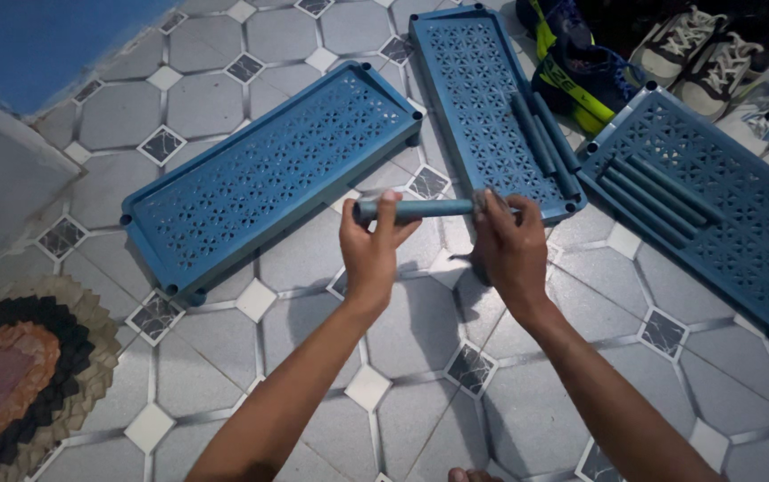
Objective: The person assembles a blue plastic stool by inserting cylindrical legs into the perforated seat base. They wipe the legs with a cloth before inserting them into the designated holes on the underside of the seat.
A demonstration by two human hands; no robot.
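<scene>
A short blue plastic tube [425, 209] is held level above the tiled floor. My left hand [373, 250] grips its left end, thumb over the top. My right hand [511, 245] holds the right end, where a small grey rag-like piece is wrapped around it. Three blue perforated shelf panels lie on the floor beyond: a left panel [268, 174], a middle panel [483, 98] with a few more tubes [541, 134] on it, and a right panel [723, 210] with several tubes [648, 192] on it.
Several sports shoes [661, 45] are piled at the top right. A dark oval rug with a pink centre [10, 375] lies at the lower left. A grey step and blue wall [10, 107] stand at the left. Grey tiles [402, 357] cover the floor.
</scene>
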